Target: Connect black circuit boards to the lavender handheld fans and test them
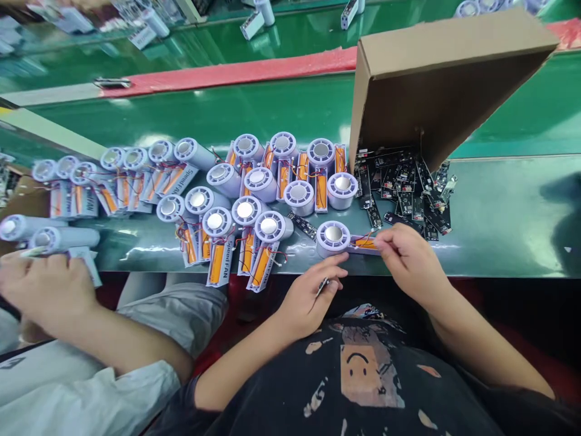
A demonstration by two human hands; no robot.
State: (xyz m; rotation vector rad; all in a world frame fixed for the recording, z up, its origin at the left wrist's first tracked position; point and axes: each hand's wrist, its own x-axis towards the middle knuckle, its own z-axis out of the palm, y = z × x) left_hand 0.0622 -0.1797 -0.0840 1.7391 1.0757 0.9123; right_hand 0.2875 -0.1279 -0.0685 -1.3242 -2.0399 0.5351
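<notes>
I see the pale lavender plastic fan with a round, silver-centred head [333, 235] lying right of centre in the frame, its slim handle pointing right and baring an orange battery cell [364, 243]. I judge it light and stiff, its smooth shell a little slippery; the thin coloured wires [371, 234] look fragile, so I'd hold it by the head's sides or the handle's edges. My left hand [303, 300] pinches a small dark strip [322, 286], fingertips just beside the head. My right hand [411, 257] has its fingers drawn together at the handle's end; I cannot tell what they grip.

Outward on the green desk [508, 212] I count twelve similar fans [216, 222] at centre, seven [135, 159] at left, and two [68, 238] by a co-worker's hand [59, 293]. One loose black circuit board [303, 226] lies near mine; the heap of black boards [406, 181] under one brown cardboard box [454, 51], upper right, is too tangled to count.
</notes>
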